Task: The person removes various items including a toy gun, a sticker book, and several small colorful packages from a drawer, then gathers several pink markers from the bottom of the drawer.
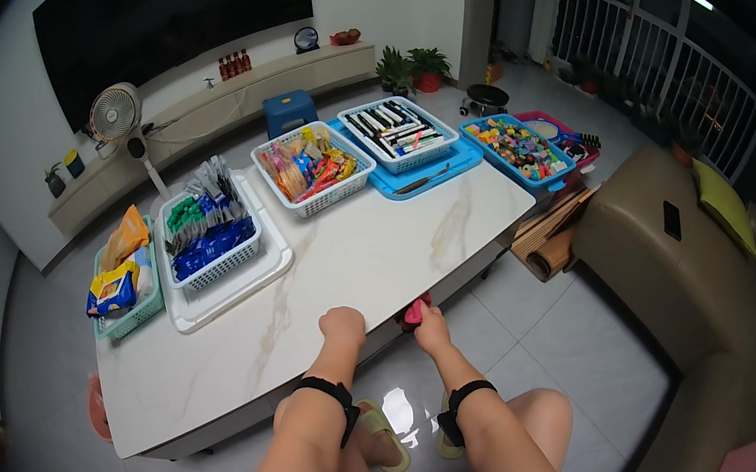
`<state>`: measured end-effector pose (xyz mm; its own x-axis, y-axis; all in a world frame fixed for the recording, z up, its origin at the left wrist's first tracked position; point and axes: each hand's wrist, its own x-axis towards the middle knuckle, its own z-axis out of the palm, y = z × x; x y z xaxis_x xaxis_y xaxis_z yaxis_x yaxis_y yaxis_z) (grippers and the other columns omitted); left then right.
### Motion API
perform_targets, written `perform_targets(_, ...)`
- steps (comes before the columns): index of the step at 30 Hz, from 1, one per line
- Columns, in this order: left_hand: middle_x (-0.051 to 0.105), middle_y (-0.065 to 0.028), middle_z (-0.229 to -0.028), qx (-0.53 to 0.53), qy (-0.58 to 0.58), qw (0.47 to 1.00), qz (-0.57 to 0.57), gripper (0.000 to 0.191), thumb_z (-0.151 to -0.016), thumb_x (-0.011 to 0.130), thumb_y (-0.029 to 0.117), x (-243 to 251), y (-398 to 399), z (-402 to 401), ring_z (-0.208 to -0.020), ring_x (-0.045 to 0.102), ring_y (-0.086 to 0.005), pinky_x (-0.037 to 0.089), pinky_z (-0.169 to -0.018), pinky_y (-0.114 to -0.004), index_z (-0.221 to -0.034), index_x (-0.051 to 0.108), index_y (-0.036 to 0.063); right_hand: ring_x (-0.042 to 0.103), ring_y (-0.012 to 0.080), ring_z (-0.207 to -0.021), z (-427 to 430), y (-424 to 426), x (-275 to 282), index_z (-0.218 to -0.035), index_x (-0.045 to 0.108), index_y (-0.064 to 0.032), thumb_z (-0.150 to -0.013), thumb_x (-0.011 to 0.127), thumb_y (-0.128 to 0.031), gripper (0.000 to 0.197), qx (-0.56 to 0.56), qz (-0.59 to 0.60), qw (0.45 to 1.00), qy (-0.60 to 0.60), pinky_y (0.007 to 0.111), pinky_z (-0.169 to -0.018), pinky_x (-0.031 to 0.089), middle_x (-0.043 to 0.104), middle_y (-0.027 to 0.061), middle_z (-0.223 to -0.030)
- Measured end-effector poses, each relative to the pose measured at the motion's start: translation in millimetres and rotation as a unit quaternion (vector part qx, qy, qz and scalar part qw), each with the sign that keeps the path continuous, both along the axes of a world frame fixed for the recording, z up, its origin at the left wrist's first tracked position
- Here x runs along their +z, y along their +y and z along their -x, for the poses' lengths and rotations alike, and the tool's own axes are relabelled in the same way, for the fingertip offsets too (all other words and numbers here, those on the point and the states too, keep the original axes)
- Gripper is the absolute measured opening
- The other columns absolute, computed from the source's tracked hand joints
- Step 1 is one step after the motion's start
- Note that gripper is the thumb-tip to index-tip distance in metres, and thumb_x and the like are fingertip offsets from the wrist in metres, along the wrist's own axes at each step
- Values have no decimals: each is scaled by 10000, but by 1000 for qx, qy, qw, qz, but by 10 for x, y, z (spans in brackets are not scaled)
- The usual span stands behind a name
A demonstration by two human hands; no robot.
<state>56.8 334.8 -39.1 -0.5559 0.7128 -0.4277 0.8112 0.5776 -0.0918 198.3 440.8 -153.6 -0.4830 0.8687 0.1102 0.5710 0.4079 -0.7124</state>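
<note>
My left hand is curled into a fist at the near edge of the white marble-patterned table; nothing shows in it, though its palm side is hidden. Just right of it, my right hand grips a crumpled pink and dark item, perhaps cloth, against the table's front edge. The fingers and the tabletop's rim hide part of this item. Across the table stand a basket of wrapped snacks and a basket of marker pens. To the left is a basket of blue and silver packets.
A green basket with wipes packs stands at the table's left end. A blue bin of small colourful pieces is at the right corner. A brown utensil lies on a blue lid. A sofa borders the right side.
</note>
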Motion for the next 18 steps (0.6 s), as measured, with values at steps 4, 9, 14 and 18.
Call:
perform_targets(4, 650, -99, -974, -19, -4, 998, -55, 238, -692, 674, 149, -12, -66, 54, -951, 614, -255, 502, -772, -355, -921, 682, 87, 536, 400, -963, -3, 81, 143, -1269, 404, -111, -737, 501, -29, 547, 35, 4, 995, -94, 463, -817, 441, 559, 231, -1016)
perform_targets(9, 650, -106, -960, -15, -2, 998, -68, 424, -596, 785, 359, 76, -50, 37, -910, 621, -254, 509, -751, -356, -893, 685, 75, 560, 369, -970, -105, 123, 302, -1305, 392, -157, -827, 462, -132, 484, 72, 15, 981, -177, 447, -822, 456, 541, 211, -1094)
perform_targets(14, 642, -119, -957, -21, -18, 999, -46, 647, -557, 739, 592, 249, -73, -79, -927, 610, -263, 491, -784, -361, -901, 669, 48, 564, 358, -976, -338, -136, 270, -1330, 373, -200, -826, 468, -116, 520, 57, 17, 982, -179, 434, -818, 463, 538, 200, -1078)
perform_targets(18, 455, -149, -1256, -139, 12, 983, -117, 903, -543, 765, 549, 277, 34, -463, -1206, 408, -278, 366, -933, -508, -1269, 432, 128, 557, 367, -985, -497, -131, 80, -1342, 337, -183, -808, 483, -130, 556, 36, 45, 992, -113, 443, -840, 452, 548, 203, -1074)
